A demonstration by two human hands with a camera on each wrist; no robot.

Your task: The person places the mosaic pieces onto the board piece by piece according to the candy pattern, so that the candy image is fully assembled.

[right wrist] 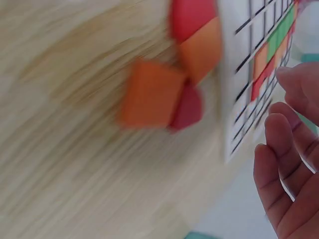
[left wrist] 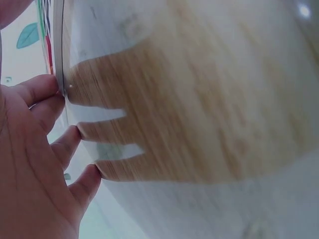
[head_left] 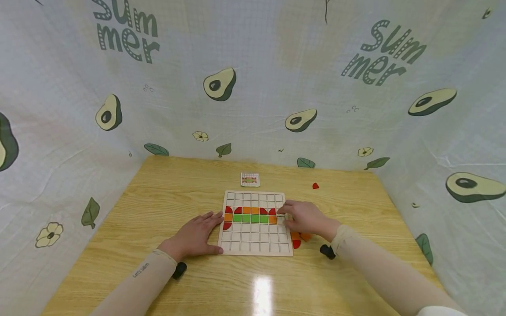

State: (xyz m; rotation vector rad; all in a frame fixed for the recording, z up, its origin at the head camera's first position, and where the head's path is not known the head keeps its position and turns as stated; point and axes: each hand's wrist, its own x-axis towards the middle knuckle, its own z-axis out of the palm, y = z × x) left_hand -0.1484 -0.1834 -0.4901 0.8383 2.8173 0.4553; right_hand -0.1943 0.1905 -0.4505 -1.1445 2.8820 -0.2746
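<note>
A white board (head_left: 257,245) with a square grid lies flat on the table. Two neighbouring rows hold coloured pieces: green squares (head_left: 251,218), orange squares (head_left: 251,210) and rounded red pieces (head_left: 227,226). My left hand (head_left: 195,236) lies spread at the board's left edge, fingertips and thumb right at the rim. Over the right side, my right hand (head_left: 308,217) has its fingertips close above the grid by the last red piece (head_left: 272,211). Its fingers are loosely bent in the right wrist view, and no piece shows between them.
Beside the board's right edge lie loose orange pieces (right wrist: 152,94) and red pieces (right wrist: 192,17), partly overlapping. Behind the board is a small pattern card (head_left: 254,176). One red piece (head_left: 315,186) sits farther back on the right. A printed curtain (head_left: 257,109) surrounds the table.
</note>
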